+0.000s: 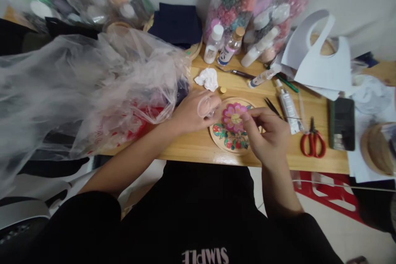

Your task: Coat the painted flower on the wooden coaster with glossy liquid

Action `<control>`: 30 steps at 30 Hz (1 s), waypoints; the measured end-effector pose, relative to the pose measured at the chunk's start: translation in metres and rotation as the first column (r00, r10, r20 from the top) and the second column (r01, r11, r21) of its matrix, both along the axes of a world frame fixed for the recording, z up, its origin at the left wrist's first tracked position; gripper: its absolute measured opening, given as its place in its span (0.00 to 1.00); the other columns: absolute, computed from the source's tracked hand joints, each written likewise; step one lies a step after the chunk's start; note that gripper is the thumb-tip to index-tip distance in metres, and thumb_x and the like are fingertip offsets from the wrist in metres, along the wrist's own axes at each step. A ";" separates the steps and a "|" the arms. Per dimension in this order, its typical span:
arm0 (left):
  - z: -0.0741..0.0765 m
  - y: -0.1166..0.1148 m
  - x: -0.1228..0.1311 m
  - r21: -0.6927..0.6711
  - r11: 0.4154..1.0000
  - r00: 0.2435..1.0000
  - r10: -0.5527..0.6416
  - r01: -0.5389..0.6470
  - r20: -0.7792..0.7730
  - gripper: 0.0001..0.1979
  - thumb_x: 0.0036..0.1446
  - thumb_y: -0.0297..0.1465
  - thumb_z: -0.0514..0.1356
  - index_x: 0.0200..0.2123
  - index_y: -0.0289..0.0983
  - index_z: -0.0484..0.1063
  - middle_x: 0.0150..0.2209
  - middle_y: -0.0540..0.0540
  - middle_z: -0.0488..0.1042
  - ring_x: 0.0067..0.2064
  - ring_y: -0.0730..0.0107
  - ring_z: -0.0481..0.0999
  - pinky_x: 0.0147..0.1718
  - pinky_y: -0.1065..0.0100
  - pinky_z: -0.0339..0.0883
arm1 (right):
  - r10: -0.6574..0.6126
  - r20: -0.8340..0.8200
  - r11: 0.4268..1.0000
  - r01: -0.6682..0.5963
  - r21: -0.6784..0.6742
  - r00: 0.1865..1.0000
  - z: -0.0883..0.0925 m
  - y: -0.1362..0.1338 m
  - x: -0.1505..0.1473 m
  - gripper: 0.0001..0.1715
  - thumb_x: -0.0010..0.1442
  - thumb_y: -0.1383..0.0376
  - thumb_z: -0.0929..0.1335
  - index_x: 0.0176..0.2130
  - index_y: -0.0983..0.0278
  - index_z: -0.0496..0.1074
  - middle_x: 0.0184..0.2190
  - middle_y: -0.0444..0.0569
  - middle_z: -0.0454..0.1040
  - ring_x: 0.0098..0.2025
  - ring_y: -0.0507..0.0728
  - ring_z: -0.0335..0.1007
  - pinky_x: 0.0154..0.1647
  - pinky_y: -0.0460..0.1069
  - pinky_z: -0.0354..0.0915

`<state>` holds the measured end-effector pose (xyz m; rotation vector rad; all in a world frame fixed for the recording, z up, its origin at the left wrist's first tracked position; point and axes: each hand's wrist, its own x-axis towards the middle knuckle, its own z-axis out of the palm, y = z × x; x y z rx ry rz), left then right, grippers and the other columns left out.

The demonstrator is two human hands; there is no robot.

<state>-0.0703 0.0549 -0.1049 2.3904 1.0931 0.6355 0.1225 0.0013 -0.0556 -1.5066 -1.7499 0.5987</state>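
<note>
My left hand [190, 111] is closed around a small clear cup-like container [203, 106], held at the left edge of a round wooden disc [215, 139]. The disc lies on the table and bears a pink flower [228, 112] with a yellow centre, above smaller red, green and blue floral shapes. Pinched between the thumb and fingers of my right hand [270, 134] is a thin dark needle-like tool [276, 116]. Its front end points to the flower's yellow centre; whether it touches I cannot tell. A crumpled white tissue [208, 79] and a small gold cap [222, 90] lie just behind the disc.
Red-handled scissors [313, 142], a white tube [290, 107], black tweezers [272, 107] and a phone [342, 123] lie to the right. Small bottles [230, 47] stand behind. Sheer plastic wrapping [123, 78] covers the left side. The table's front edge [192, 159] runs close to my body.
</note>
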 end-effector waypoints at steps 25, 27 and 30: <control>0.004 0.000 0.000 0.033 0.999 0.997 -0.033 0.035 -0.073 0.04 0.55 0.30 0.57 0.33 0.36 0.70 0.34 0.45 0.72 0.39 0.64 0.71 0.42 0.62 0.65 | 0.009 -0.302 0.971 -0.081 -0.225 0.953 -0.014 0.011 -0.005 0.10 0.60 0.60 0.68 0.29 0.63 0.72 0.20 0.43 0.73 0.21 0.50 0.66 0.22 0.46 0.61; 0.003 0.000 0.000 0.010 1.000 0.998 -0.026 0.027 -0.049 0.05 0.56 0.30 0.57 0.35 0.36 0.70 0.35 0.45 0.73 0.40 0.64 0.72 0.44 0.62 0.66 | -0.019 -0.278 0.979 -0.039 -0.202 0.960 -0.010 0.007 -0.002 0.10 0.59 0.61 0.69 0.28 0.63 0.72 0.20 0.43 0.72 0.20 0.49 0.64 0.21 0.45 0.59; 0.000 -0.001 0.000 0.003 1.000 0.999 -0.025 0.025 -0.035 0.06 0.55 0.29 0.57 0.36 0.36 0.71 0.35 0.46 0.73 0.41 0.65 0.73 0.45 0.63 0.66 | -0.052 -0.188 0.985 0.019 -0.172 0.981 -0.008 0.000 0.005 0.10 0.58 0.61 0.69 0.27 0.63 0.72 0.22 0.44 0.73 0.20 0.49 0.62 0.20 0.45 0.58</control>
